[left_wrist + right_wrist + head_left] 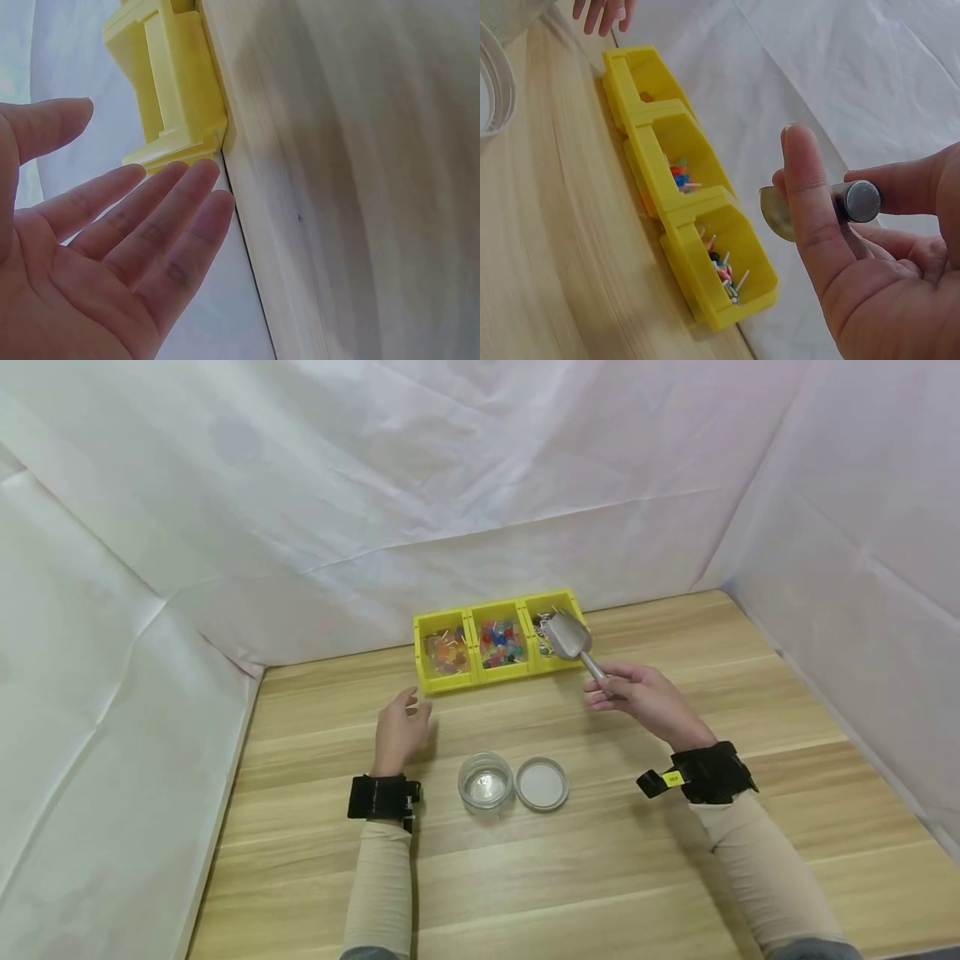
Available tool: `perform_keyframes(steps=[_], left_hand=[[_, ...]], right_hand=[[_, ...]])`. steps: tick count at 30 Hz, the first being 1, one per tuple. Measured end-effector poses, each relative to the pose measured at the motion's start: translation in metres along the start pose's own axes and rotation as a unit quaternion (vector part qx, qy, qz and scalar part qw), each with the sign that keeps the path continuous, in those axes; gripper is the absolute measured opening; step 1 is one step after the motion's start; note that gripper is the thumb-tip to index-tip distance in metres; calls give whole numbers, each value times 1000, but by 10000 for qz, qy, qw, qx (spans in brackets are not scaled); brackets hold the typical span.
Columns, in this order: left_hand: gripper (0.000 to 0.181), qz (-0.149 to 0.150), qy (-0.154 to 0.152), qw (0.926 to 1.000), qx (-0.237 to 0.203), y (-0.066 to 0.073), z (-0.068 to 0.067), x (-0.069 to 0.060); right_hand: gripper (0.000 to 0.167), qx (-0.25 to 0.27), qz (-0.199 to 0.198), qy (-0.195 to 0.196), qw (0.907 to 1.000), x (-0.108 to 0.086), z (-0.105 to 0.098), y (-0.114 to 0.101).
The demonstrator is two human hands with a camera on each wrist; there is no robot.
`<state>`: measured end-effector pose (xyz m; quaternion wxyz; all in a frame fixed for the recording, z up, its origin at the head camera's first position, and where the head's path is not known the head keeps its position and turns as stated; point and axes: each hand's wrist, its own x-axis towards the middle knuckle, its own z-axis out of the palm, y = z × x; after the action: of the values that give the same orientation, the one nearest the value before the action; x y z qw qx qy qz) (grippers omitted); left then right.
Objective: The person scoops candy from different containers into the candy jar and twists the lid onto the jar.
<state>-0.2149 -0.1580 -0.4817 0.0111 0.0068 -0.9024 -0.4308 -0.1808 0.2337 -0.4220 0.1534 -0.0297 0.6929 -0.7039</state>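
Note:
My right hand (647,697) holds a metal scoop (568,637) by its handle, between thumb and fingers. The scoop's bowl is over the right compartment of a yellow three-part bin (452,682), tilted. Small colourful pieces and short sticks lie in the compartments; orange ones (447,653) are on the left, mixed colours (501,643) in the middle. In the right wrist view the handle's round end (862,201) faces the camera. My left hand (402,731) hovers near the bin's front left corner, fingers loosely extended, holding nothing.
A clear open jar (486,783) stands on the wooden table (525,885) in front of me. Its round lid (542,785) lies just right of it. White cloth (420,460) hangs behind the bin and along both sides.

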Motion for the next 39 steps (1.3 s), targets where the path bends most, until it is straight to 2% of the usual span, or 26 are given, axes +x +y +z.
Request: perform_keyframes(steps=[10, 20, 25, 32, 39], left_hand=[[55, -95, -38, 9997, -222, -4, -1, 15], [56, -263, -121, 9988, -385, -5, 6, 25], [51, -213, -71, 9988, -438, -3, 9, 30], [55, -193, 4, 9979, -620, -2, 10, 38], [56, -201, 44, 9980, -603, 0, 10, 43]], right_hand=[[43, 453, 153, 77, 9988, 3, -9, 5], [44, 765, 216, 100, 9968, 11, -12, 8], [43, 908, 286, 150, 9953, 16, -12, 7], [44, 928, 363, 172, 9949, 24, -10, 11], [47, 977, 395, 128, 9943, 36, -7, 17]])
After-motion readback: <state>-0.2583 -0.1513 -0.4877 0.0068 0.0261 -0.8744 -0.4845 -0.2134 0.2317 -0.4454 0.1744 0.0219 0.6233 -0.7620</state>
